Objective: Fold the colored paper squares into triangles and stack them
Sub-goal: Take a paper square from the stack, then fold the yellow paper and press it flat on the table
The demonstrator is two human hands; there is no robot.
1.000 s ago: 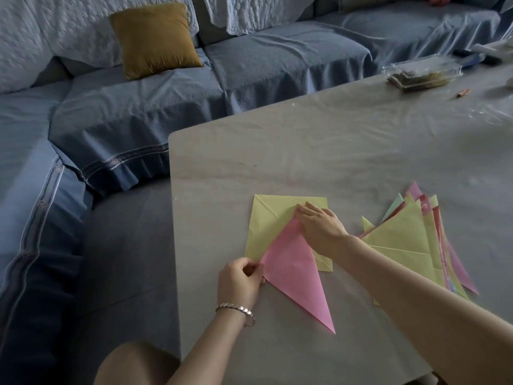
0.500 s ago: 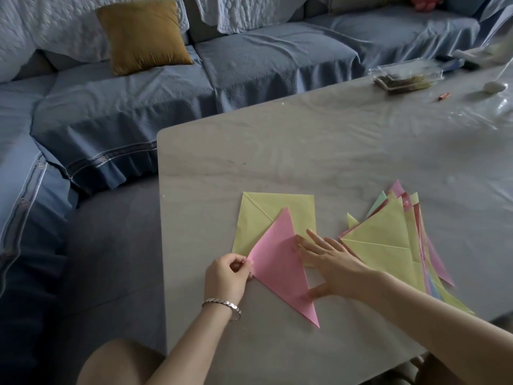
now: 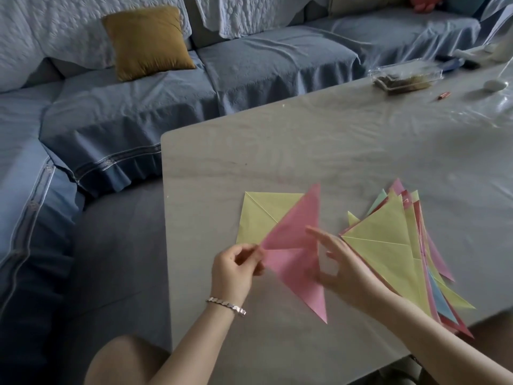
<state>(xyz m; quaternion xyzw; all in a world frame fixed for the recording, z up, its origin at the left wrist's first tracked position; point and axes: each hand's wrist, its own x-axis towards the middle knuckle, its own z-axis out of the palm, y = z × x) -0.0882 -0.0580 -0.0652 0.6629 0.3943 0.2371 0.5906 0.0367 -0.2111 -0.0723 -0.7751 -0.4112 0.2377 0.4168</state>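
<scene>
pink triangle, held just left of the stack, long edge facing the stack. left hand pinches its corner farthest from the stack; right hand, fingers spread, holding nothing, lies between them.

A pink triangle tilts above the yellow square (creased diagonally); triangle stack beside it.

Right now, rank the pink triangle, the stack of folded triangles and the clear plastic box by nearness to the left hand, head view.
1. Pink triangle: its corner pinched by the left hand.
2. Stack of folded triangles: on the right, beyond the right hand.
3. Clear plastic box: far right of the table.
</scene>
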